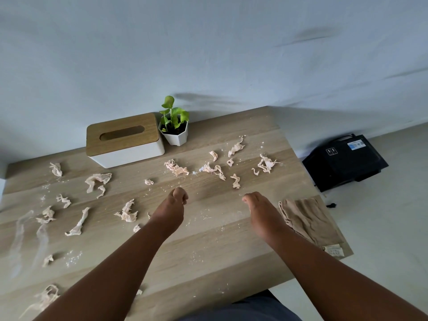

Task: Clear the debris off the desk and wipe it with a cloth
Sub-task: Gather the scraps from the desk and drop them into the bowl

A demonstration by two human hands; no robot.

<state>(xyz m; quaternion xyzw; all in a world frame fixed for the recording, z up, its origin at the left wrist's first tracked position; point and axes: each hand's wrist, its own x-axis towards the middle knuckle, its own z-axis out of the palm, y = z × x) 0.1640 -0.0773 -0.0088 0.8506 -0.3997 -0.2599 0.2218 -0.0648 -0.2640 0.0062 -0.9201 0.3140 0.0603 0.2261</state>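
Wooden bench (208, 239): our left hand (170, 210) and right hand (262, 213) hover loosely curled, empty, among tissue scraps (126, 212); cloth (305, 218) at right edge.

Between your left hand (171, 209) and right hand (261, 213) the pale wood desk (208, 246) lies bare but for white crumbs. Torn beige paper scraps (176, 168) litter the far and left stretches. A white tissue box with wooden lid (125, 141) and white potted green plant (174, 129) block the back edge; a folded tan cloth (305, 221) covers your right corner.
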